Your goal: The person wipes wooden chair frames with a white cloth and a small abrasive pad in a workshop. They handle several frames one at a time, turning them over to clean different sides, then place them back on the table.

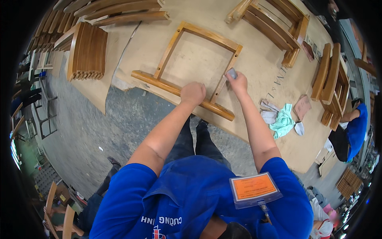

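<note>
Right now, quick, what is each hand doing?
Left hand: closed in a fist, pressing on the wooden chair frame.
Right hand: closed on a small grey sanding block, against the frame's side rail.

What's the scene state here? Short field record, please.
surface: big tan worktable
workpiece: wooden frame lying flat on the table, its thick rail at the near edge
left hand: closed, resting on the thick rail
right hand: pressing a small grey pad against the frame's right upright
nearby: rags on the table right of the frame; another frame farther back; stacked slats at left
others: a person in blue at the right edge
</note>
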The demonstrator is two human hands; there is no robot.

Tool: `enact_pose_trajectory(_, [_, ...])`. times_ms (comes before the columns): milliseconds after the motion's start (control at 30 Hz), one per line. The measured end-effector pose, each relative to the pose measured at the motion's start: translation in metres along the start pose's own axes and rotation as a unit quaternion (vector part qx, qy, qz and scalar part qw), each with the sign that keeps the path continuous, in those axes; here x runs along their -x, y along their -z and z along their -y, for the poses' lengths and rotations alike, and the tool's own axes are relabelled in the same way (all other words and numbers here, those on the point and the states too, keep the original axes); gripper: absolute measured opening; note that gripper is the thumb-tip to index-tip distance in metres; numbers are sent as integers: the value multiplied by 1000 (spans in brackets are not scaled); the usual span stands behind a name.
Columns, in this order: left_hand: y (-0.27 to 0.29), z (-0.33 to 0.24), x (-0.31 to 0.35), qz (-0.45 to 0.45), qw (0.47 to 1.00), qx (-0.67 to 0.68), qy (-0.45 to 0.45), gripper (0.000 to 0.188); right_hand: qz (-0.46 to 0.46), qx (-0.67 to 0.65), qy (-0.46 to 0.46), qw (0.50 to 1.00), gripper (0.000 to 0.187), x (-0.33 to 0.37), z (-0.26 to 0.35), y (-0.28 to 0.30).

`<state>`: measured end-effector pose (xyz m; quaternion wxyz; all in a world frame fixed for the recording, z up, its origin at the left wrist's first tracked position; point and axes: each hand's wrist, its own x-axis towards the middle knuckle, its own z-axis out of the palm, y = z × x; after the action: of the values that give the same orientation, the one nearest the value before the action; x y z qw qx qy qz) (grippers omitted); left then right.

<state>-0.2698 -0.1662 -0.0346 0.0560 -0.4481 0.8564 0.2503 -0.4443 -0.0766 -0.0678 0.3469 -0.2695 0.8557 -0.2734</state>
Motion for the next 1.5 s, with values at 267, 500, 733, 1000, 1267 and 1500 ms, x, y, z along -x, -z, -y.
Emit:
enact_pose_trajectory(267, [2,-2,0,-1,1000,-3,2,33,61,76,78,992,36,8,4,-2])
enact_pose_trajectory(500, [1,-1,-1,-7,1000,-9,-7,34,-10,89,58,994,36,10,4,-4])
enact_pose_trajectory(733, [1,-1,1,-19,1000,1,-7,34,32,23,77,996,37,34,-7,-14])
enact_pose_trajectory(1000, [0,-1,0,-19,1000,1,-3,32,34,110,91,989,33,56,14,-4])
enact_pose_trajectory(1267, [1,1,2,-30,999,18,-17,31,50,144,127,980,28,62,12,-5])
enact_pose_trajectory(1500, [0,-1,1,-28,999,12,-20,32,115,185,147,965,28,58,7,-4])
